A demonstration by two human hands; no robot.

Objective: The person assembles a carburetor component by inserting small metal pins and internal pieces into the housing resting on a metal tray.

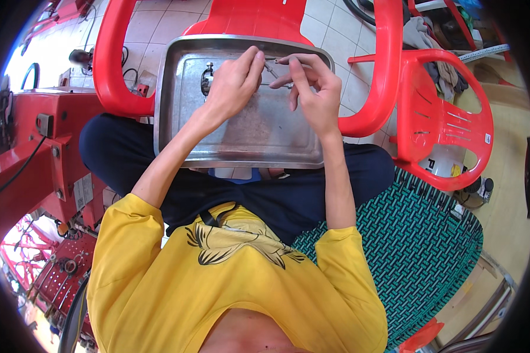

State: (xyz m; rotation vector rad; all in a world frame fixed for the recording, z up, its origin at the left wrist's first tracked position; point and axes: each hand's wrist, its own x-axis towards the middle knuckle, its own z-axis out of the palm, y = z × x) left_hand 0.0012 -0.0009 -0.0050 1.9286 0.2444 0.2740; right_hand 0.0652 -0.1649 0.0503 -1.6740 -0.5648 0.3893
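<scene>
Over a rectangular metal tray (pixel 241 154), my left hand (pixel 232 85) is closed, its fingers curled inward. What it grips, if anything, is hidden behind the fingers. My right hand (pixel 315 88) is close by on the right, fingers bent and apart. A thin metal pin-like piece (pixel 270 69) shows in the gap between the two hands, near the right fingertips. Left of my left hand, a small dark metal part (pixel 206 78) with a bright bolt-like end lies in the tray, partly covered by the hand.
The tray is in front of my crossed legs, against a red plastic chair (pixel 250 17) whose arms flank it. Another red chair (pixel 441 117) is on the right, above a green woven seat (pixel 394 253). Red metal machinery (pixel 35 141) stands close on the left.
</scene>
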